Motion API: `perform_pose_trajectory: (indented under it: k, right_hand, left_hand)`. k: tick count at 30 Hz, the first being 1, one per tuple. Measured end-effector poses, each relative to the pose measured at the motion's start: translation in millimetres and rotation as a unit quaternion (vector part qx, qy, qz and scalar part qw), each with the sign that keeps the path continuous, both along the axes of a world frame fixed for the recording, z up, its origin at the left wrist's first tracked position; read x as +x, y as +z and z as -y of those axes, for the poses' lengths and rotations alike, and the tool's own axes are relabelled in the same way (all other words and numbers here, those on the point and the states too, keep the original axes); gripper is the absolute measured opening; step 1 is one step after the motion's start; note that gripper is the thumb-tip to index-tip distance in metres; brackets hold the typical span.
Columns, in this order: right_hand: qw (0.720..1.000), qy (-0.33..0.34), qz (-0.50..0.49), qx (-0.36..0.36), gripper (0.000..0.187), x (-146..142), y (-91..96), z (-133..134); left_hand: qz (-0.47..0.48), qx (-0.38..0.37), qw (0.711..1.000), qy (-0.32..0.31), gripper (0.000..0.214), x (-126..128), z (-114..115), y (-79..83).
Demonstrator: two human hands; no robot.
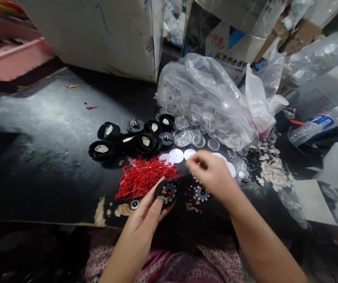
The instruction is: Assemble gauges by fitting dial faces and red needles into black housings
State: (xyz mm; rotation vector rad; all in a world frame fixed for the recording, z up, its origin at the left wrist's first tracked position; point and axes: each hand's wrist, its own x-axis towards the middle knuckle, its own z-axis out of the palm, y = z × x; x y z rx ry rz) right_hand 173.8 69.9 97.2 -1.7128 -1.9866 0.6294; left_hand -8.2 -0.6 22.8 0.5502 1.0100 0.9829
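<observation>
My left hand (pixel 147 214) is closed around a round black dial (pixel 169 192) with pale markings and a red pointer on its face. To its right, above the table, my right hand (pixel 208 171) has its fingers curled together in a pinch. Motion blurs the fingertips, and what they hold, if anything, is too small to make out. Below it lies a toothed dial plate (pixel 202 193) with black and white markings. A heap of red pointers (pixel 145 177) sits just beyond my left hand. White discs (pixel 176 156) lie near my right fingertips.
Several black round cases (pixel 101 150) are grouped behind the red heap. A plastic bag (pixel 198 90) spills clear round covers (pixel 183 137). Small metal plates (pixel 270 165) are piled at right, near a plastic bottle (pixel 316 125). A pink bin (pixel 12 59) stands far left.
</observation>
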Motion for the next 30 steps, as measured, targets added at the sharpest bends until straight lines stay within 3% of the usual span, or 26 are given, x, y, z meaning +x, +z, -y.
perform_pose_trajectory:
  k: [1, 2, 4, 7, 10, 13, 15, 17, 22, 24, 30]
  right_hand:
    - [0.996, -0.065, 0.048, 0.039, 0.014, 9.6, -6.0, -14.0]
    - [0.987, -0.106, 0.104, 0.054, 0.028, 18.3, -12.7, -27.7]
    - [0.980, -0.115, 0.152, 0.054, 0.045, 32.1, -24.9, -50.1]
    - [0.984, -0.092, 0.142, 0.052, 0.036, 44.7, -31.8, -61.2]
    - [0.986, -0.097, 0.113, 0.073, 0.029, 46.1, -22.7, -43.1]
    - [0.992, -0.093, 0.043, 0.067, 0.031, 28.3, -8.1, -6.1]
    - [0.997, -0.022, -0.074, 0.005, 0.032, 7.5, -1.6, 19.5]
    - [0.992, 0.042, -0.115, -0.011, 0.033, -12.8, 0.7, 39.0]
    - [0.993, 0.085, -0.086, -0.011, 0.032, -32.6, -1.0, 51.1]
    - [0.995, 0.068, -0.076, -0.018, 0.024, -34.1, -1.1, 48.6]
    - [0.997, 0.010, 0.056, 0.060, 0.042, -45.5, -15.4, 44.1]
  left_hand:
    - [0.001, 0.012, 1.000, 0.002, 0.041, -0.8, -0.3, -2.6]
    - [0.000, 0.022, 1.000, 0.002, 0.041, -1.3, -0.4, -4.8]
    - [-0.006, 0.035, 0.999, -0.005, 0.042, -1.7, -0.2, -7.6]
    - [0.004, 0.025, 1.000, -0.010, 0.043, -1.5, -0.8, -5.7]
    - [0.052, -0.017, 0.998, 0.014, 0.041, -0.5, -4.4, 4.8]
    - [0.111, -0.042, 0.992, 0.029, 0.032, 1.8, -9.4, 17.2]
    - [0.142, -0.045, 0.989, 0.009, 0.030, 3.5, -11.2, 21.0]
    - [0.150, -0.033, 0.988, -0.008, 0.033, 4.8, -10.3, 19.9]
    - [0.034, 0.028, 0.999, -0.014, 0.040, 3.6, -1.4, 10.9]
    - [-0.032, 0.067, 0.997, -0.033, 0.041, 2.7, 2.5, 11.0]
    - [-0.096, 0.130, 0.984, -0.071, 0.034, 10.1, 5.0, 16.7]
